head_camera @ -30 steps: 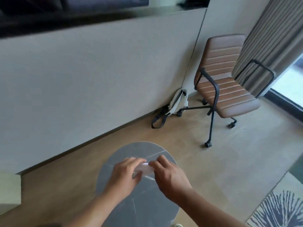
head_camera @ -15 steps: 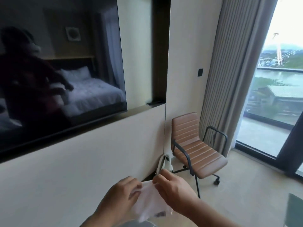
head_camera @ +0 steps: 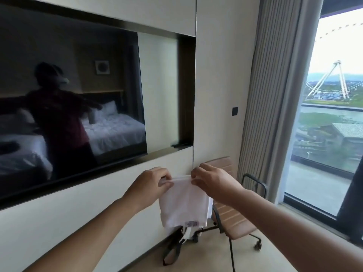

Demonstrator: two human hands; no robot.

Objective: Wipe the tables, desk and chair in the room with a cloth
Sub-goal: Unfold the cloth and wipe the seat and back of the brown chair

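left hand [head_camera: 150,186]: fingers pinch cloth's top left corner | right hand [head_camera: 213,183]: fingers pinch top right corner | cloth [head_camera: 183,203]: white, hangs between both hands, raised before wall | chair [head_camera: 233,218]: brown, behind cloth, near curtain [head_camera: 275,85]

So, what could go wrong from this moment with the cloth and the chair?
The left hand and right hand only pinch the top edge of the cloth; it may slip and fall.
The chair stands on casters, so it may roll when wiped.
The bag straps lie on the floor beside the chair; feet could catch.
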